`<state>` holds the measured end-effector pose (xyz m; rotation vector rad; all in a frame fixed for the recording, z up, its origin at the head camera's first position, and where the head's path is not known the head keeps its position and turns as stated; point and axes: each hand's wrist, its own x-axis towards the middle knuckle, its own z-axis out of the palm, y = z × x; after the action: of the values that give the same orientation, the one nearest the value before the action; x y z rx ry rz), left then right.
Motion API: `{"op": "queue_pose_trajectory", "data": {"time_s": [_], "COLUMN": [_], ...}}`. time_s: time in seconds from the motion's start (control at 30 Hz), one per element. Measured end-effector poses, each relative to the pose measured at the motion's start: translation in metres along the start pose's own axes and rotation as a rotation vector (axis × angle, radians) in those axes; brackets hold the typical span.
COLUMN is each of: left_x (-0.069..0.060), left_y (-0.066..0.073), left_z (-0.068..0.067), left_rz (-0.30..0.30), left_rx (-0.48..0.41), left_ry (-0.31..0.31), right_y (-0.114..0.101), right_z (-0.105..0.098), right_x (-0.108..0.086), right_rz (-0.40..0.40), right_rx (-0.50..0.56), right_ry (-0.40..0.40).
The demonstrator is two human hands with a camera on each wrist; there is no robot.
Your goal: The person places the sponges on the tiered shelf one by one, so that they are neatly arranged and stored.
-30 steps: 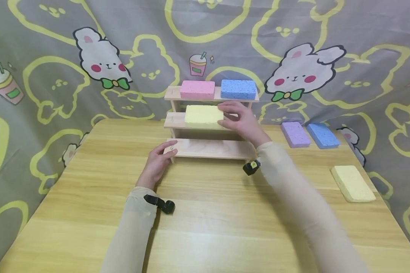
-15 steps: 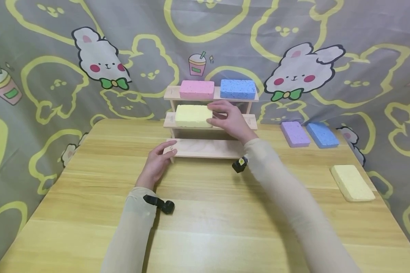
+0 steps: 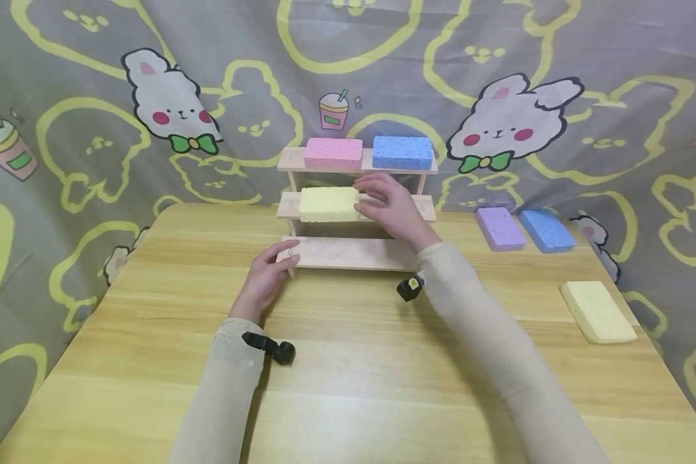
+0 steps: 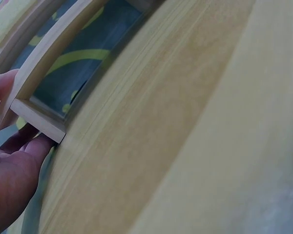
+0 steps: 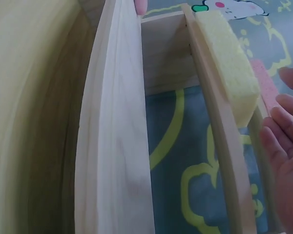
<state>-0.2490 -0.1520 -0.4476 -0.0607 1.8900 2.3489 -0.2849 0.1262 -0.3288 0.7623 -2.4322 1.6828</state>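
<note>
A three-tier wooden shelf rack (image 3: 359,253) stands at the back of the table. On its middle tier, toward the left, lies a yellow sponge (image 3: 328,204). My right hand (image 3: 396,209) is beside the sponge's right end; in the right wrist view the fingers (image 5: 278,131) are loosely extended, with a gap between them and the yellow sponge (image 5: 229,63). With thumb and fingers around it, my left hand (image 3: 265,274) grips the left end of the lowest tier. The left wrist view shows this hand (image 4: 12,180) at the rack's corner.
The top tier bears a pink sponge (image 3: 333,153) and a blue sponge (image 3: 403,153). On the table's right side lie a purple sponge (image 3: 501,229), another blue sponge (image 3: 547,230) and, nearer, a second yellow sponge (image 3: 599,312). A patterned curtain (image 3: 238,96) hangs behind the table.
My right hand has moved the yellow sponge left along the middle tier, set it down and let go. The left hand has kept its grip on the rack.
</note>
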Motion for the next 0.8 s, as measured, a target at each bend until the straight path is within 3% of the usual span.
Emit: {"op": "queue_pose_trajectory", "data": {"time_s": [0.2, 0.33, 0.67, 0.8], "left_x": [-0.001, -0.003, -0.002, -0.002], "left_y": [0.0, 0.001, 0.002, 0.002], "left_z": [-0.001, -0.002, 0.0, 0.0], "left_rz": [-0.004, -0.003, -0.011, -0.009], "left_rx": [-0.004, -0.006, 0.011, 0.006], "left_ry": [0.001, 0.004, -0.007, -0.005], "right_y": [0.023, 0.028, 0.026, 0.011], "right_z": [-0.009, -0.018, -0.04, -0.043], "right_x": [-0.007, -0.016, -0.038, -0.049], "right_rz": [0.002, -0.012, -0.007, -0.002], "right_rx": [-0.036, -0.007, 0.021, 0.021], "right_ry": [0.023, 0.048, 0.125, 0.14]}}
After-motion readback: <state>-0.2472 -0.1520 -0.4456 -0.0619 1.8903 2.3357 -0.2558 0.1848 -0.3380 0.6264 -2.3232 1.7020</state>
